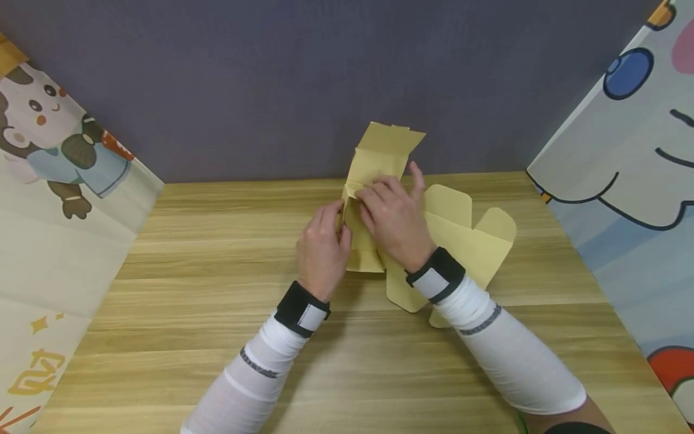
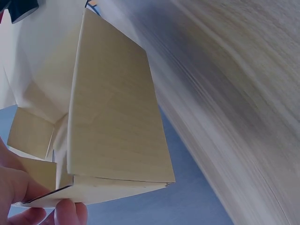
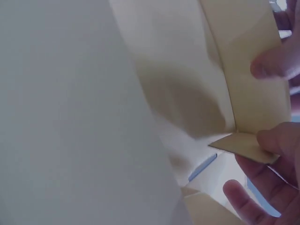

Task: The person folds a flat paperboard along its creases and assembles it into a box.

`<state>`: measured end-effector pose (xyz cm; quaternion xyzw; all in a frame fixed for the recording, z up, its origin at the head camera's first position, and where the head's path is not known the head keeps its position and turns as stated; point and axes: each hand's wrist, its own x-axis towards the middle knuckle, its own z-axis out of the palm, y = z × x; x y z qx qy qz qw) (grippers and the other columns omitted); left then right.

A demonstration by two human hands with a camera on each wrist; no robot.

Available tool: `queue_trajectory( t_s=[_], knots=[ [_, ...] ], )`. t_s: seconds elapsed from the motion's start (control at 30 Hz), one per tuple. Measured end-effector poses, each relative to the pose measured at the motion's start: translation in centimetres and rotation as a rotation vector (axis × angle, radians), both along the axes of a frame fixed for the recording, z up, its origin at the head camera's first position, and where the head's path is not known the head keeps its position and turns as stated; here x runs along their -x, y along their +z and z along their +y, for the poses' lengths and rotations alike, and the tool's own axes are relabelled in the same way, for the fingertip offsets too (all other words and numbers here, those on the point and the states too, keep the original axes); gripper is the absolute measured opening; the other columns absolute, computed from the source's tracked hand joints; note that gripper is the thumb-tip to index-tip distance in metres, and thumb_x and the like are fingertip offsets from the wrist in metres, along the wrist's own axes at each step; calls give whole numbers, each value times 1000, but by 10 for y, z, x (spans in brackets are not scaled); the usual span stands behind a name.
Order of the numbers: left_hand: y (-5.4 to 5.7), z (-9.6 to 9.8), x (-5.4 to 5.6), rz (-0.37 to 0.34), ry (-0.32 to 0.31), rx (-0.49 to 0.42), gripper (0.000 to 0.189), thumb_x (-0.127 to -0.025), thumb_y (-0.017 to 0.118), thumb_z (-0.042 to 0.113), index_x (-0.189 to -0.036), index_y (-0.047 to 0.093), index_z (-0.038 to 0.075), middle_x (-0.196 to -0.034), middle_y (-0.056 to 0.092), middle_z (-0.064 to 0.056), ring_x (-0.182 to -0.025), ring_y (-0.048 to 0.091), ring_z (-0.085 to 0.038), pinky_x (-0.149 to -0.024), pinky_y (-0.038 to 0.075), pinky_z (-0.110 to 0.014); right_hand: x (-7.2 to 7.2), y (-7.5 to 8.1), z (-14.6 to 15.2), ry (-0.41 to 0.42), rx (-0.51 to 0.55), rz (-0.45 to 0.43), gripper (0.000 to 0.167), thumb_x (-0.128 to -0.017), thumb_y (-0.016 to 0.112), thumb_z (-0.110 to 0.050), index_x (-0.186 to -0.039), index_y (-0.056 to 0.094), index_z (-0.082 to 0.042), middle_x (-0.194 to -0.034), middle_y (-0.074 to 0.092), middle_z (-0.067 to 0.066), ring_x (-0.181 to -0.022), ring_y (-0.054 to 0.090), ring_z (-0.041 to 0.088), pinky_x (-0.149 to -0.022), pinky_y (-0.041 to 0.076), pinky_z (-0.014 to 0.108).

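A partly folded yellow cardboard box [image 1: 364,235] stands near the table's back edge, its tall end panel [image 1: 382,160] rising toward the wall. At its left side my left hand [image 1: 325,250] grips the side wall [image 3: 246,89], thumb on the inner face in the right wrist view. My right hand [image 1: 401,220] reaches over the box and pinches a small corner flap [image 3: 246,146] between thumb and fingers. A wide cardboard panel with rounded flaps [image 1: 468,241] spreads to the right, partly under my right wrist. The left wrist view shows the box's plain side panel [image 2: 115,112] up close.
The wood-grain table [image 1: 217,289] extends around the box on both sides. A dark wall [image 1: 271,90] rises right behind it. Side panels with cartoon prints, one on the left [image 1: 54,241] and one on the right [image 1: 612,169], border the table.
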<state>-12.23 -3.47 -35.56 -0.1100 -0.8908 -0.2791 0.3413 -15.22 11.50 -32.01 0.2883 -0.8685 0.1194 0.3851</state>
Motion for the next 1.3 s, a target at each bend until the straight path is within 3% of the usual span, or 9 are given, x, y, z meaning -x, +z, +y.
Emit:
queue_trajectory(
  t_s=[0.2,0.37,0.47,0.6,0.67,0.8,0.93,1.07,1.3],
  knots=[
    [-1,-1,0,10,2,7,36,-82,66,2,-117,63,6,-107,70,-10,-82,70,-23,-63,59,-35,2,5,6,5,7,-15,17,-91,64,-22,-102,71,-11,-98,71,7,-106,58,27,-116,8,60],
    [-2,-2,0,8,-2,6,36,-82,66,2,-117,63,5,-106,70,-11,-81,70,-23,-62,59,-34,2,18,14,11,79,-41,31,-89,66,-36,-107,70,-11,-105,67,7,-106,56,28,-116,9,58],
    [-3,-3,0,4,-3,2,36,-82,66,1,-118,63,5,-107,70,-12,-84,70,-24,-66,60,-35,5,30,22,-6,173,-15,37,-88,68,-36,-113,66,-9,-112,62,9,-109,53,29,-112,16,55],
    [-4,-4,0,8,2,0,37,-82,64,0,-118,63,5,-107,70,-12,-85,71,-24,-67,60,-35,15,48,36,-77,272,0,42,-87,69,-23,-124,56,-6,-123,54,15,-115,47,33,-99,31,52],
    [-4,-4,0,11,4,-1,37,-82,63,0,-118,63,5,-107,70,-12,-85,71,-24,-66,60,-35,20,56,43,-123,288,-59,49,-87,69,-18,-130,51,-6,-128,52,17,-118,47,36,-94,36,53],
    [-4,-5,1,14,6,0,37,-82,63,0,-118,63,5,-107,69,-12,-84,71,-24,-65,59,-36,26,68,50,-157,291,-296,53,-90,64,-14,-139,46,-8,-132,54,17,-115,53,34,-91,45,52],
    [-4,-5,1,22,6,3,36,-82,62,0,-118,63,5,-106,69,-12,-82,70,-25,-63,59,-36,30,71,50,-133,264,-424,36,-94,57,-11,-129,58,-4,-120,62,15,-102,60,28,-85,50,43],
    [-4,-7,2,35,7,13,34,-83,62,-1,-117,64,5,-102,70,-12,-79,70,-24,-60,59,-34,31,69,47,-90,233,-362,19,-93,58,-6,-108,69,0,-104,67,15,-91,63,29,-80,51,42],
    [-4,-10,5,37,13,9,35,-83,63,-2,-117,64,5,-100,71,-11,-78,70,-23,-60,59,-34,22,66,45,-19,143,-250,16,-96,54,-4,-103,68,-2,-92,70,13,-77,66,26,-70,54,40]
  ],
)
